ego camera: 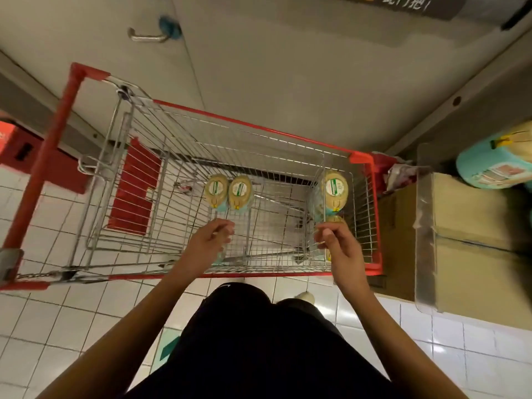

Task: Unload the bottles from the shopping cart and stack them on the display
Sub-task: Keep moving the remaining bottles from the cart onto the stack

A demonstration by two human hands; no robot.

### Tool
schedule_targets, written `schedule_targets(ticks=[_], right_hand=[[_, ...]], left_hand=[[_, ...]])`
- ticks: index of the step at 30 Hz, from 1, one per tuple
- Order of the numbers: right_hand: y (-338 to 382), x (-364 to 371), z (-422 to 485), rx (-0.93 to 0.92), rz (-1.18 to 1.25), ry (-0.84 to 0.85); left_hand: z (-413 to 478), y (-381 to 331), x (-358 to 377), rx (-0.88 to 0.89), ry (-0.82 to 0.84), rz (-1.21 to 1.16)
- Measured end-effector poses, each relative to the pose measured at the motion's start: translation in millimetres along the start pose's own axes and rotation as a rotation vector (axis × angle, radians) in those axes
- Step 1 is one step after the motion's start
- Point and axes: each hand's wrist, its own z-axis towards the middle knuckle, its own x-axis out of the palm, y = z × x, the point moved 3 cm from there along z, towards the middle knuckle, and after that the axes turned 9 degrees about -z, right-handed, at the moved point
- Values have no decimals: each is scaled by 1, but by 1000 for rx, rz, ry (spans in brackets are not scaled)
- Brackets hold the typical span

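Your left hand (214,237) is inside the shopping cart (253,126), just short of a pair of bottles (216,190) lying side by side. Your right hand (336,243) is over the other bottles (334,187) at the cart's right end. Fingers curl on both hands, but you cannot tell whether either grip holds anything.

red-trimmed silver cart (365,214), tan-capped bottles (216,189)
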Motion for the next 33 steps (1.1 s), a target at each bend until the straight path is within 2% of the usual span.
schedule_targets(ticks=[7, 15, 24, 33], right_hand=[[20, 86, 27, 11, -29, 76], [14, 146, 70, 69, -39, 176], [-69, 206, 164, 210, -5, 258], [-189, 277, 284, 284, -70, 317]], left_hand=[[27, 14, -55, -46, 40, 12], [61, 41, -68, -168, 58, 32], [131, 100, -45, -408, -50, -112], [240, 189, -21, -669, -115, -297]])
